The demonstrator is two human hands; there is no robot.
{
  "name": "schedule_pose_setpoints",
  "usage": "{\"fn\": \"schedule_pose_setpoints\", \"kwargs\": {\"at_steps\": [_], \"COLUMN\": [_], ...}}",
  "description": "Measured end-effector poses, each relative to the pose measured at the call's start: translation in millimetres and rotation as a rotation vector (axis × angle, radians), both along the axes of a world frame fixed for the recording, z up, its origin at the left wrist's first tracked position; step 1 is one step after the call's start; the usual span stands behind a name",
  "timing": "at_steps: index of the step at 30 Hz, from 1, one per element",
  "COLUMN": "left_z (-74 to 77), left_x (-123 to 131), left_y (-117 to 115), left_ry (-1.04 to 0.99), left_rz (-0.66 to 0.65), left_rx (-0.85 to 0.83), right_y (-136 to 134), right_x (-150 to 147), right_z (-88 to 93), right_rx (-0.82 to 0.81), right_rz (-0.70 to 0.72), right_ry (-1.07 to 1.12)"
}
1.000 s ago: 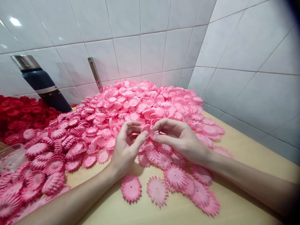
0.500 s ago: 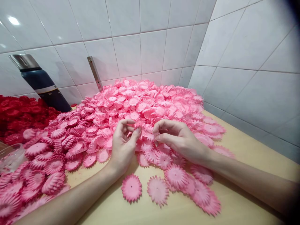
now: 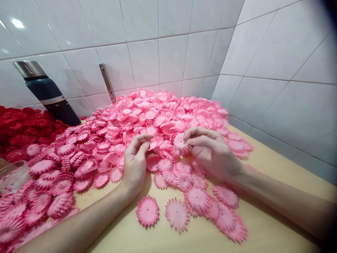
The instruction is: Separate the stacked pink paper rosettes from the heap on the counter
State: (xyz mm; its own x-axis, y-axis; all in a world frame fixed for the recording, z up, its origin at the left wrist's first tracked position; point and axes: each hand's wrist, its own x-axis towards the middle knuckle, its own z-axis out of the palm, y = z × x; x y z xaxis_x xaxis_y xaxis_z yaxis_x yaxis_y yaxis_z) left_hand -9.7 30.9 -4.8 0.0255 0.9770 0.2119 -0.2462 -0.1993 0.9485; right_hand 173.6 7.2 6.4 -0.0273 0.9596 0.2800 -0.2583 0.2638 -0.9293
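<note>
My left hand (image 3: pixel 134 160) is closed, thumb and forefinger pinched at the edge of a pink flower-petal disc (image 3: pixel 154 142), partly lost against the pile behind. My right hand (image 3: pixel 214 149) pinches another pink petal disc (image 3: pixel 180 143) at its right edge, its toothed rim facing left. Both hands are over the near side of a big heap of pink petal discs (image 3: pixel 147 114). Below them, one darker pink disc (image 3: pixel 147 211) lies flat beside a paler one (image 3: pixel 177 213), and several overlapping discs (image 3: pixel 226 218) trail off to the right.
A dark blue bottle (image 3: pixel 51 95) with a steel cap stands at the back left, next to a heap of red discs (image 3: pixel 23 128). A clear plastic container (image 3: pixel 14 174) sits at the left edge. Behind the table (image 3: pixel 118 225) are tiled walls (image 3: pixel 173 52) and a metal strip (image 3: pixel 107 82).
My right hand has moved right, away from the left, and a pink disc now shows at its fingertips. My left hand has shifted slightly left and turned a little.
</note>
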Motion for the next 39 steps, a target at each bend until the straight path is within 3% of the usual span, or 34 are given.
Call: {"fn": "schedule_pose_setpoints", "kwargs": {"at_steps": [7,21,31,39], "left_z": [-0.9,-1.0,3.2,6.8], "left_x": [-0.4,-0.3,-1.1,0.3], "left_y": [-4.9,-5.5,-10.3,-13.0], "left_ry": [0.165,0.211,0.245,0.435], "left_rz": [0.032,-0.068,-0.070,-0.147], "left_rx": [0.095,0.013,0.014,0.197], "right_y": [-1.5,-0.2,-0.8,-6.7], "right_x": [-6.1,-5.6,-6.9,-8.9], "right_z": [-1.8,-3.6,-2.0,-0.4], "right_rx": [-0.005,-0.058,0.032,0.093], "right_rz": [-0.150,-0.116,-0.109,-0.008], "right_ry": [-0.180,-0.127,-0.238,-0.308]}}
